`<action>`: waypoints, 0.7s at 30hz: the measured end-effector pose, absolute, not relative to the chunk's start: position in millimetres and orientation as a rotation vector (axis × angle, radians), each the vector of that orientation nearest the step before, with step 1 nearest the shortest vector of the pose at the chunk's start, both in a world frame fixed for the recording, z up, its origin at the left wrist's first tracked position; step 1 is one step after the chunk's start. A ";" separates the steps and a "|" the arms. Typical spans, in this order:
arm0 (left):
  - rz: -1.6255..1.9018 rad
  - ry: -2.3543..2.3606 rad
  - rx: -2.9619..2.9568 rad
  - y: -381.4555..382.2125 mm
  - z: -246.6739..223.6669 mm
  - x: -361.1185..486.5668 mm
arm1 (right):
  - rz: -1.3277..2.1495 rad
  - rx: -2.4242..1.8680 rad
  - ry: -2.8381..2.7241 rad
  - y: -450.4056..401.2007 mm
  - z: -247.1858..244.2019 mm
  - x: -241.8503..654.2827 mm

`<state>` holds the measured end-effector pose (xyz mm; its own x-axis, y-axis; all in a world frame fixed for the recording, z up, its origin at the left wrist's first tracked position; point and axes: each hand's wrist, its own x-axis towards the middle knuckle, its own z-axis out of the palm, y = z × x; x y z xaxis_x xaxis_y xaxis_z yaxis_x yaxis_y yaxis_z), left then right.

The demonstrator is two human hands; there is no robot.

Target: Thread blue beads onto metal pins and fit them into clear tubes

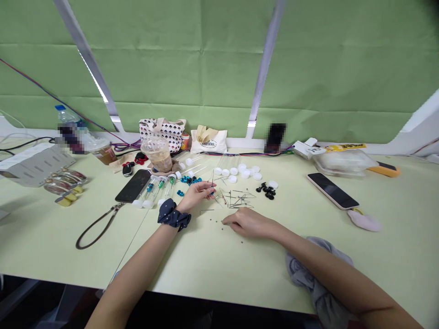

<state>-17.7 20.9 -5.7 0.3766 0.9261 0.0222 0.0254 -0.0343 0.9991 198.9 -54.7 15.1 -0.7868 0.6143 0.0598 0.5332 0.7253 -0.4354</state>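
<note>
My left hand [196,197], with a dark dotted scrunchie [173,215] at its wrist, is closed in a pinch on a thin metal rod [212,176] that stands roughly upright. My right hand [248,222] rests low over the table with curled fingers, its fingertips down at several tiny dark bits [216,221]; whether it grips one is hidden. Beyond both hands lies a loose pile of thin bent metal rods [236,199]. Blue knobs [190,180] are heaped behind my left hand, and black knobs [266,190] lie right of the rods.
White caps [245,173] and clear tubes [229,161] lie at the back. Left are filled tubes [160,185], a phone [133,186] with a strap, and an iced drink cup [158,155]. Another phone [332,190] lies right; a grey cloth [298,267] is under my right forearm.
</note>
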 end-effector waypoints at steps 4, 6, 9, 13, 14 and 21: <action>0.924 0.931 1.404 19.9 -4.5 -17.2 | 0.564 -0.911 -2.741 -54.0 13.5 197.9; 0.922 0.933 1.405 19.8 -4.4 -17.2 | 0.551 -0.908 -2.752 -53.8 12.4 197.4; 0.920 0.933 1.405 20.2 -5.2 -17.3 | 0.530 -0.915 -2.757 -53.8 10.9 197.0; 0.924 0.935 1.399 21.5 -7.3 -17.3 | 0.534 -0.936 -2.753 -54.3 10.3 196.9; 0.923 0.936 1.399 21.8 -7.8 -17.3 | 0.534 -0.943 -2.757 -54.3 10.4 196.8; 0.913 0.931 1.411 23.7 -10.1 -18.1 | 0.480 -0.989 -2.828 -54.0 10.0 195.7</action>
